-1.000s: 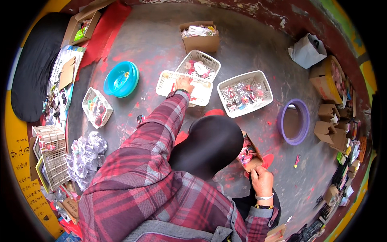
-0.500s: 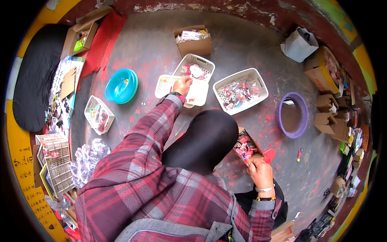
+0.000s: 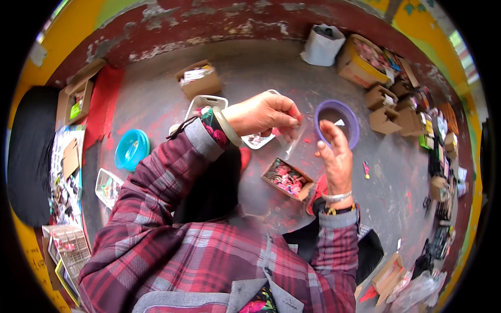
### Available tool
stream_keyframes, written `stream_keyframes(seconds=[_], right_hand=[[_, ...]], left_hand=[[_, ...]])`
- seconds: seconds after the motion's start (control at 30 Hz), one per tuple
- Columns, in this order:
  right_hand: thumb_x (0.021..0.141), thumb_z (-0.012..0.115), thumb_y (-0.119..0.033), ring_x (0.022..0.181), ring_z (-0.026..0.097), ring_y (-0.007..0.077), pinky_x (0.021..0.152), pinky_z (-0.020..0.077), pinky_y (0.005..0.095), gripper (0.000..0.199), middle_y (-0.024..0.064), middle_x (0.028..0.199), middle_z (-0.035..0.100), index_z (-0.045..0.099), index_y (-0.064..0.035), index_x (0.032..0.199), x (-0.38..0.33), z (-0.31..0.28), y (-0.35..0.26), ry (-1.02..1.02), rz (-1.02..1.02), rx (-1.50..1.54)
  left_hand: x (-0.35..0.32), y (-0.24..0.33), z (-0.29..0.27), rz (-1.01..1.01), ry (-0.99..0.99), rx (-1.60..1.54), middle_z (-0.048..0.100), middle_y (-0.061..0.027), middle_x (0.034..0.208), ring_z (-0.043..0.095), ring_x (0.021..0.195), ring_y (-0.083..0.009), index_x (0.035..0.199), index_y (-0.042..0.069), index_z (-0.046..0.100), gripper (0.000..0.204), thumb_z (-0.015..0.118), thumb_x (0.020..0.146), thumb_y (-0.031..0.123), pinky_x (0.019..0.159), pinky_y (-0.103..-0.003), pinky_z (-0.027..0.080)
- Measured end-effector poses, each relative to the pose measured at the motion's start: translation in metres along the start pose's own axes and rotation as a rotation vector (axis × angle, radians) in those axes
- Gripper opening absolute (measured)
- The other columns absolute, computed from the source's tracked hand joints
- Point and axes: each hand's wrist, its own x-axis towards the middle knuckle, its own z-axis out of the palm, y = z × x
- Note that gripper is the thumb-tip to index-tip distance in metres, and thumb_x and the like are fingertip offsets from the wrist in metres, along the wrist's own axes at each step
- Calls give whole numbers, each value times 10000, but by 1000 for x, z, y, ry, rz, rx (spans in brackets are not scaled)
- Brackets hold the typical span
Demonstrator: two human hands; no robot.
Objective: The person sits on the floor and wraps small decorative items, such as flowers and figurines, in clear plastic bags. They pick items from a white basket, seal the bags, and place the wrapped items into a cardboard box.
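My left hand (image 3: 269,115) is raised over the middle of the floor, with thumb and fingers pinched on a small clear plastic bag (image 3: 293,143). The bag hangs down and is slightly blurred. A small red spot shows at the fingertips, too small to name. To its right, my right hand (image 3: 335,159) is held up with its fingers apart and nothing seen in them. Below both hands sits a small cardboard box (image 3: 305,193) full of pink, red and black small pieces (image 3: 288,178). Beside the box, partly behind my right wrist, lies a red object (image 3: 318,194).
White plastic baskets (image 3: 211,100) stand partly hidden behind my left arm. A purple basin (image 3: 319,112) is beyond my right hand. Teal basins (image 3: 132,150) and another white basket (image 3: 108,188) are at left. Cardboard boxes (image 3: 360,73) line the right wall; another carton (image 3: 203,83) stands at the back.
My left hand has come away from the white baskets, up and to the right, and now holds a clear bag. My right hand has left the small box and risen. The view has turned right.
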Motion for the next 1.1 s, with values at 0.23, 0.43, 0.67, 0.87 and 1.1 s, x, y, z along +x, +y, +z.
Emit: stream_keyframes(seconds=[0.23, 0.43, 0.67, 0.87, 1.1], right_hand=[[796, 657, -101, 578, 569, 90, 470, 409, 181, 173, 43, 713, 618, 599, 0, 924, 1, -45, 0, -123, 328, 335], [815, 650, -136, 519, 556, 93, 460, 407, 174, 134, 39, 654, 605, 605, -17, 857, -2, -60, 33, 9, 378, 365], [818, 655, -183, 552, 607, 127, 449, 410, 184, 186, 90, 698, 645, 638, -3, 863, 0, -37, 32, 85, 403, 277], [811, 663, -168, 547, 604, 132, 450, 443, 194, 182, 85, 700, 642, 640, 3, 869, 5, -28, 43, 113, 425, 356], [813, 661, -153, 560, 590, 120, 490, 478, 219, 159, 60, 691, 634, 634, -10, 875, 13, -6, 54, 62, 442, 618]], left_hand=[[42, -16, 40, -38, 32, -169, 636, -8, 779, 492, 543, -24, 937, 53, 592, 114, 606, 840, 111, 461, -160, 365], [64, -54, 41, -140, 11, -435, 630, -28, 839, 586, 659, -70, 988, 62, 586, 159, 607, 839, 114, 474, -158, 348], [38, -40, 19, -166, 148, -297, 665, -70, 883, 647, 722, -114, 1006, 33, 583, 197, 579, 866, 172, 502, -176, 388], [-10, -50, -46, -69, 387, -446, 649, -106, 843, 645, 764, -151, 954, -20, 581, 185, 572, 871, 146, 585, -192, 448], [-53, -117, -105, 14, 511, -750, 611, -168, 984, 608, 939, -243, 1046, -65, 542, 213, 528, 877, 64, 864, -322, 495]])
